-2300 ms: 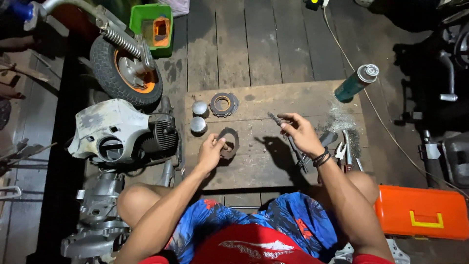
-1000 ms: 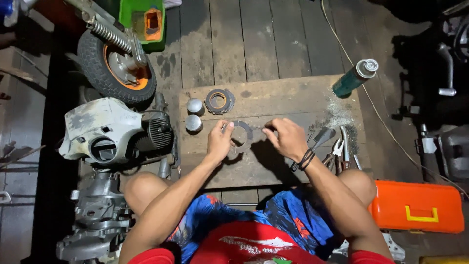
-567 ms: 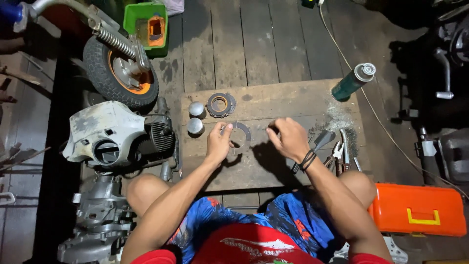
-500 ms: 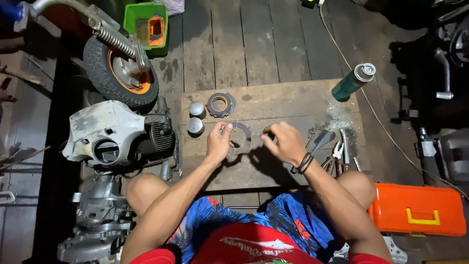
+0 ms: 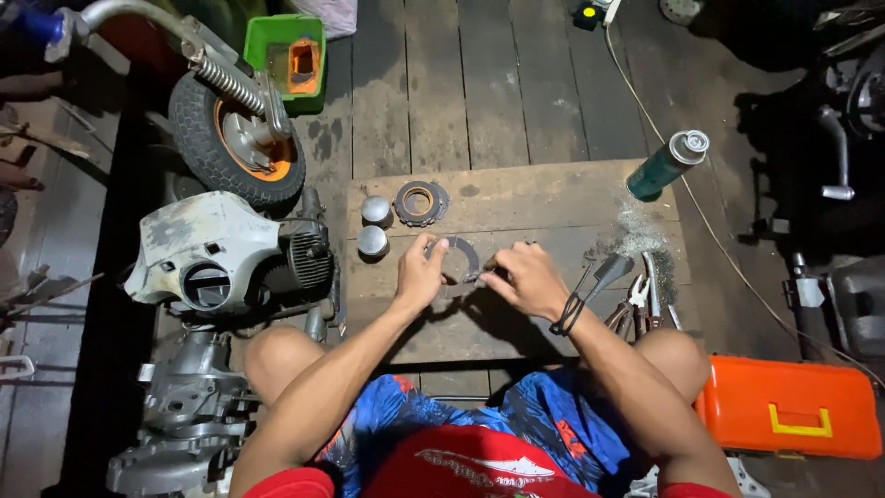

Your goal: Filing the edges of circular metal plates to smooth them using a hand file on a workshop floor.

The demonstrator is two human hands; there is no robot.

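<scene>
A grey metal ring plate (image 5: 461,249) lies on the wooden board (image 5: 516,198) between my hands. My left hand (image 5: 419,275) grips its left edge with thumb and fingers. My right hand (image 5: 524,277) pinches the ring's right edge; a black band circles that wrist. Whether a small tool is in the right fingers is hidden. A second toothed ring with an orange centre (image 5: 421,202) lies farther back, beside two round metal caps (image 5: 374,225).
A scooter engine with a white cover (image 5: 217,254) and a small wheel (image 5: 235,152) stands at left. A green spray can (image 5: 667,166), pliers and hand tools (image 5: 631,290), an orange toolbox (image 5: 788,409) and a green tub (image 5: 286,55) surround the board.
My right hand has put down the long tool and come left to the ring. Both hands now hold the ring, which has shifted slightly farther back on the board.
</scene>
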